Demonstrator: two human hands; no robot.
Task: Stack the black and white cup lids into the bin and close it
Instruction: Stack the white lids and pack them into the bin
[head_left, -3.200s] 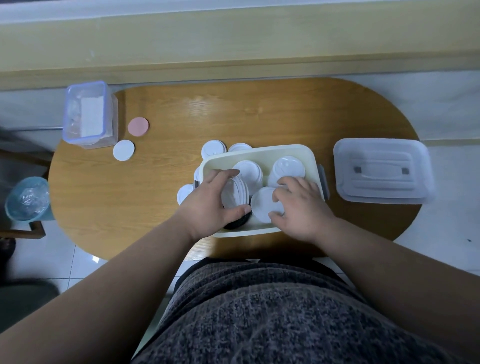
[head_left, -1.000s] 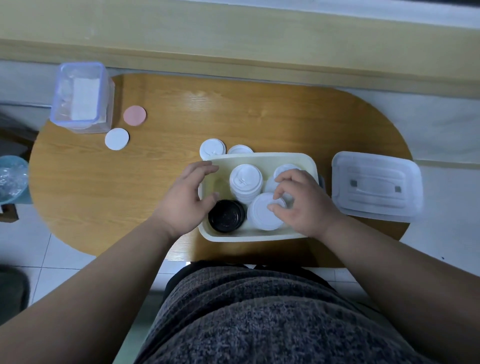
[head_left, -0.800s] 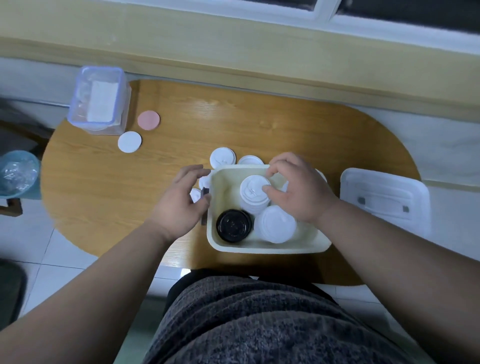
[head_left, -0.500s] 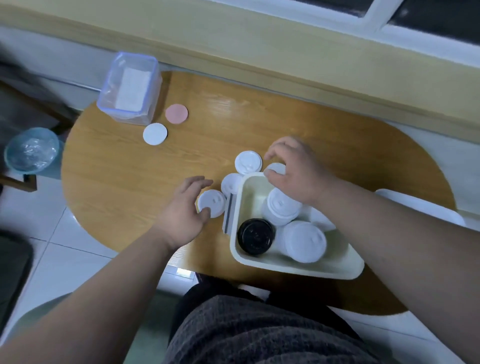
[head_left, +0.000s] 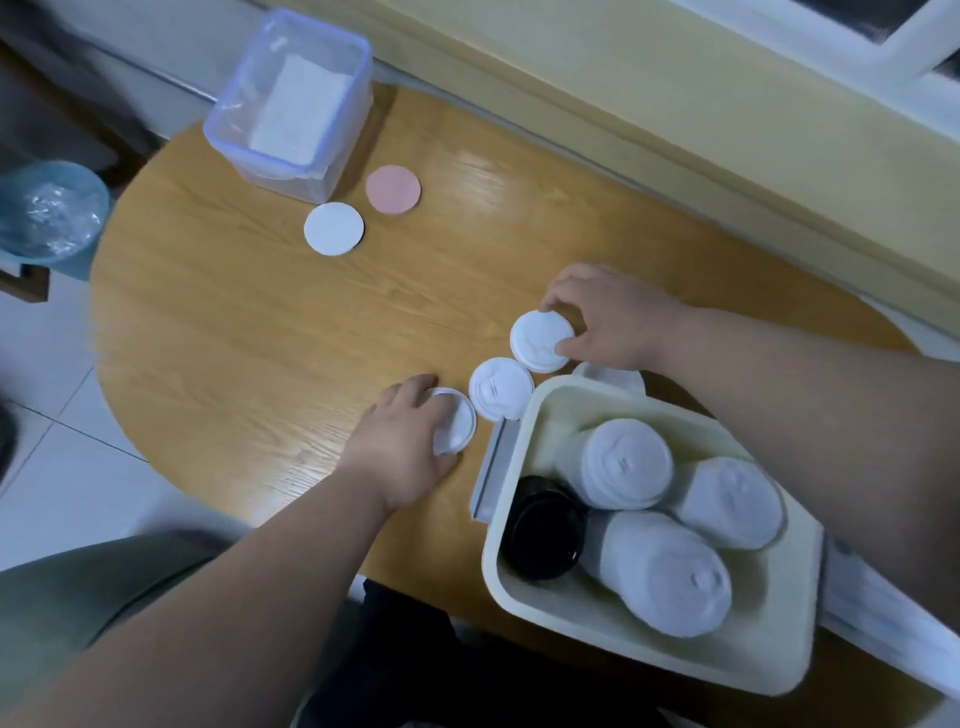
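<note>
A plain, home-like room: oval wooden table (head_left: 249, 322) below a window (head_left: 914, 36), tiled floor (head_left: 47, 467), lined wastebasket (head_left: 49, 210).

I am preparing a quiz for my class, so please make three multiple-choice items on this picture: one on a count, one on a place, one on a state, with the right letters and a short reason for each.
1. How many white stacks of lids stand in the cream bin?
A. one
B. three
C. six

2. Where is the black stack?
A. outside the bin
B. inside the bin, by its left wall
C. on top of a white stack

3. The right hand:
A. lies flat, holding nothing
B. is inside the bin
C. grips a white lid by its rim

1 B: three white stacks show beside the black one.
2 B: it sits within the bin's rim.
3 C: thumb and fingers curl round the lid's edge.
</note>
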